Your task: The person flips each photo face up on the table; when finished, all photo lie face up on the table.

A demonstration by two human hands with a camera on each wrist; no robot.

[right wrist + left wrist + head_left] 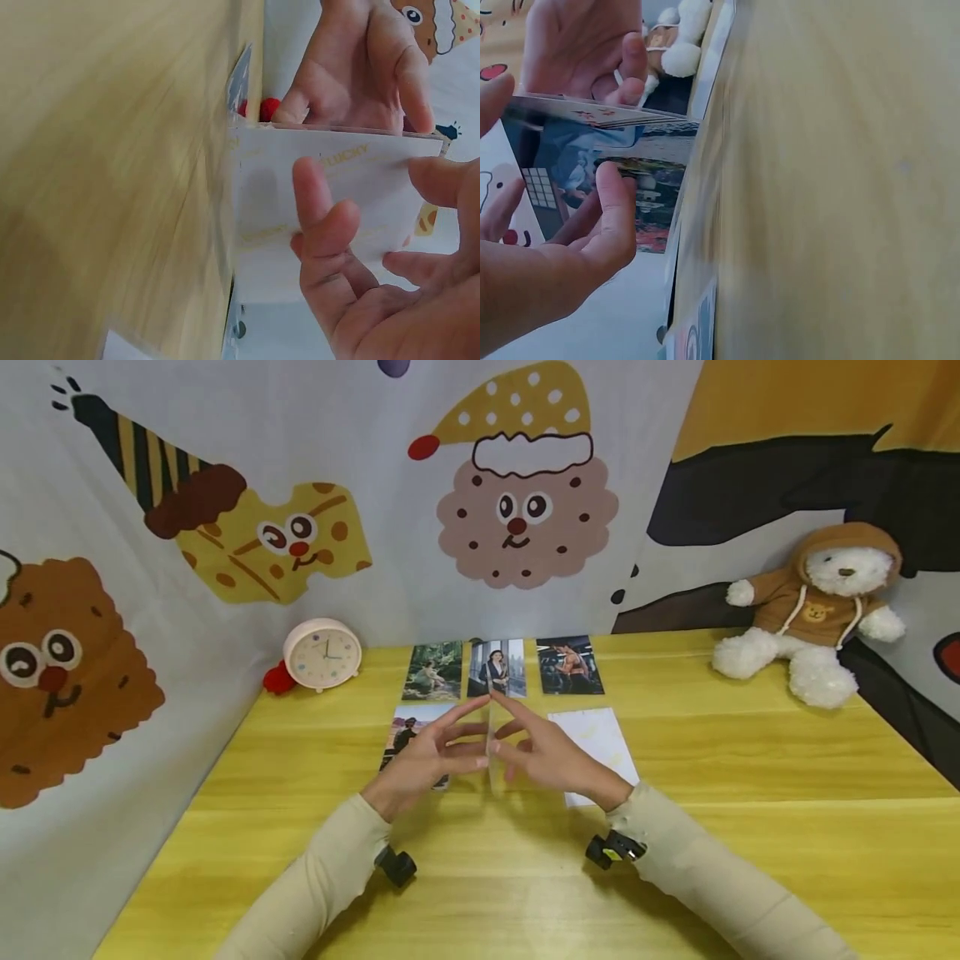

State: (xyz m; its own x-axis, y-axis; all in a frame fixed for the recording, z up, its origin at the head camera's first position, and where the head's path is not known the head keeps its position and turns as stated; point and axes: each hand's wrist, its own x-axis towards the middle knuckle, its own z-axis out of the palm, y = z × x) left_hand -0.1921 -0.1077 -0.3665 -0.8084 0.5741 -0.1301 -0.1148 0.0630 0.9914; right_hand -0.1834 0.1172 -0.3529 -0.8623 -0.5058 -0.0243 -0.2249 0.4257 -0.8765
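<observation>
Between both hands a small stack of photo cards [491, 739] stands upright, edge-on in the head view. My left hand [423, 756] holds it from the left, fingers bent at the picture side of the photo cards [660, 172]. From the right, my right hand [551, 752] holds it at the white back of the photo cards [262, 195], which carries pale yellow lettering. Both index fingertips meet at the top edge in the head view. The lower edge is right at the tabletop. Behind the left hand lies a photo of a person outdoors [405, 727], partly covered.
Three photos lie in a back row: a forest scene [435, 670], a person in a suit [506, 672] and a gym scene [570, 667]. A face-down card [600, 747] lies beside the right hand. A round clock [323, 654] stands left, a plush bear [817, 610] right.
</observation>
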